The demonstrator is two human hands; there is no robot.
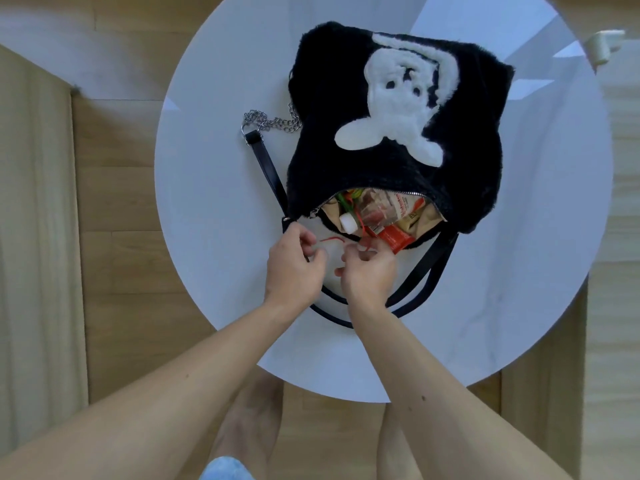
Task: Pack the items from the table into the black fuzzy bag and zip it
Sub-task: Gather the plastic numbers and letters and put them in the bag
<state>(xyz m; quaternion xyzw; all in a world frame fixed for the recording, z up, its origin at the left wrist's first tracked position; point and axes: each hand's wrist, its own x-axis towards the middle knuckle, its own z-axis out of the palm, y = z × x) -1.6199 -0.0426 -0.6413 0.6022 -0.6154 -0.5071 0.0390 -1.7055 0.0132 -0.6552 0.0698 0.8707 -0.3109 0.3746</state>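
The black fuzzy bag (460, 147) with a white ghost patch lies flat on the round white table (214, 188), its zipped mouth open toward me. A red snack packet (394, 239), a small white-capped bottle (348, 222) and green and orange items (346, 199) poke out of the opening. A thin red cord (331, 240) trails from the mouth across the table. My left hand (294, 268) and my right hand (369, 271) meet just in front of the opening, fingers pinched on the cord.
The bag's black straps (426, 271) loop under my right wrist, and a strap with a silver chain (266, 121) lies at the bag's left. Wooden floor surrounds the table. A white object (602, 43) sits off the table's far right.
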